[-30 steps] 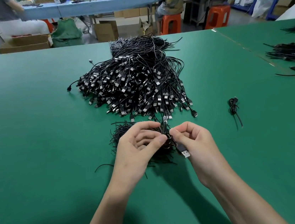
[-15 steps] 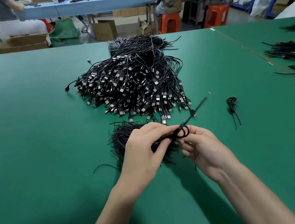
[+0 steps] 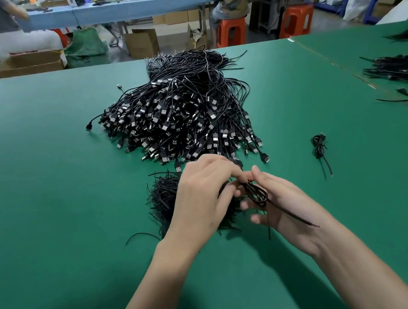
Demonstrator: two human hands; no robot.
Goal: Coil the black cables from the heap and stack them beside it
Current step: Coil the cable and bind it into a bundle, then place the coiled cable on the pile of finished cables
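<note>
A big heap of black USB cables [image 3: 180, 116] lies in the middle of the green table [image 3: 49, 199]. Just in front of it, my left hand [image 3: 203, 200] and my right hand [image 3: 281, 204] meet over a small pile of thin black ties [image 3: 164, 197]. Between them is one black cable [image 3: 255, 194] wound into a small loop. My left fingers pinch its top and my right hand holds the loop against its palm, with the loose tail running down over my right wrist. One coiled cable [image 3: 319, 146] lies to the right of the heap.
More black cables [image 3: 403, 68] lie at the table's right edge beyond a seam. Behind the table sit people at a blue bench, with orange stools [image 3: 295, 19] and cardboard boxes [image 3: 143, 42] on the floor.
The cable's free end, which pointed up and right half a second ago, now trails down over my right wrist. The loop has grown and my right palm has turned upward.
</note>
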